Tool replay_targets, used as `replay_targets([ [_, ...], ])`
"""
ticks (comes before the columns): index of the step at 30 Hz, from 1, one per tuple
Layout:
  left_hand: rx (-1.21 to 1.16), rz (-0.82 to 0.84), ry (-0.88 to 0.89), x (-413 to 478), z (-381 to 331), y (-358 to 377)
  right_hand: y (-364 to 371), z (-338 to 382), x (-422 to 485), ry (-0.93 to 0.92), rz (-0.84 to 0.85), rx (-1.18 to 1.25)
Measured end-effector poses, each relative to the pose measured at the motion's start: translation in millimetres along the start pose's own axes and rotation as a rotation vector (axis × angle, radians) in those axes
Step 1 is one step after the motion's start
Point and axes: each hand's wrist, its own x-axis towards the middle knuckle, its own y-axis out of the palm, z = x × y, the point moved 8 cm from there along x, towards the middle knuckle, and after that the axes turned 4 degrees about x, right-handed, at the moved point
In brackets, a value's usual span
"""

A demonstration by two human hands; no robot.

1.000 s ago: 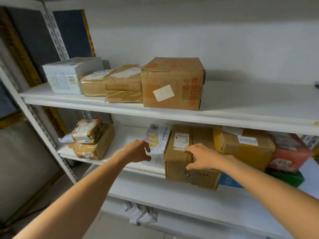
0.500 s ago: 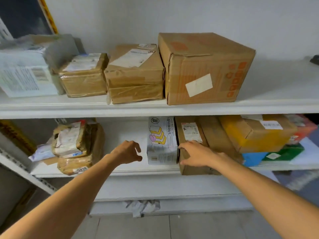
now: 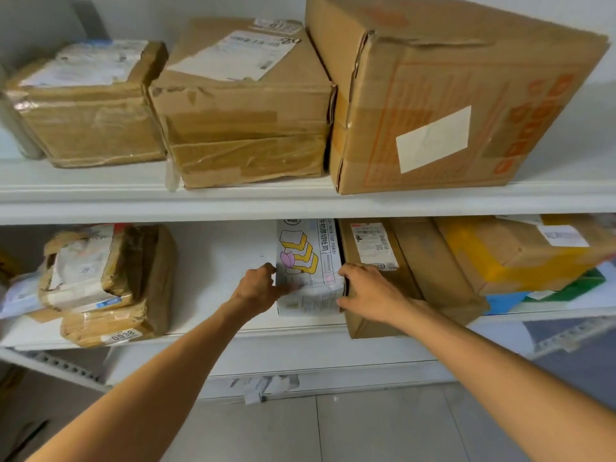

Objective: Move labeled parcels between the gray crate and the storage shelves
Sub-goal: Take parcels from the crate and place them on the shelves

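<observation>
- Toast box (image 3: 308, 261), white with stacked slices drawn on top, lies flat on the lower shelf (image 3: 216, 261), close to its front edge.
- Its long axis runs front to back. One short end faces me and the other points toward the rear wall, with the printed text running along that length.
- My left hand (image 3: 256, 290) is at the box's left front corner, fingers curled against the side and thumb pressed onto the near end.
- My right hand (image 3: 366, 295) clasps the right front corner, fingertips tucked where the box meets the brown carton (image 3: 423, 261) touching its right side.
- The box sits between my two hands, gripped from both sides.
- A stack of taped parcels (image 3: 110, 288) lies well apart to the left on the same shelf.
</observation>
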Motion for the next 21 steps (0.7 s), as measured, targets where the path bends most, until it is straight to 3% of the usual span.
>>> replay_targets([
  [6, -0.408, -0.026, -0.133, 8.8, 13.3, 15.0, 8.8, -6.7, 8.1, 0.011, 0.004, -0.013],
  [16, -0.549, -0.003, -0.21, -26.5, 49.2, 16.1, 52.4, 6.2, 17.9, 0.169, 0.011, 0.165],
  [21, -0.702, 0.094, -0.23, -41.2, 73.5, 18.3, 72.0, 13.5, 24.7, 0.281, -0.119, 0.291],
])
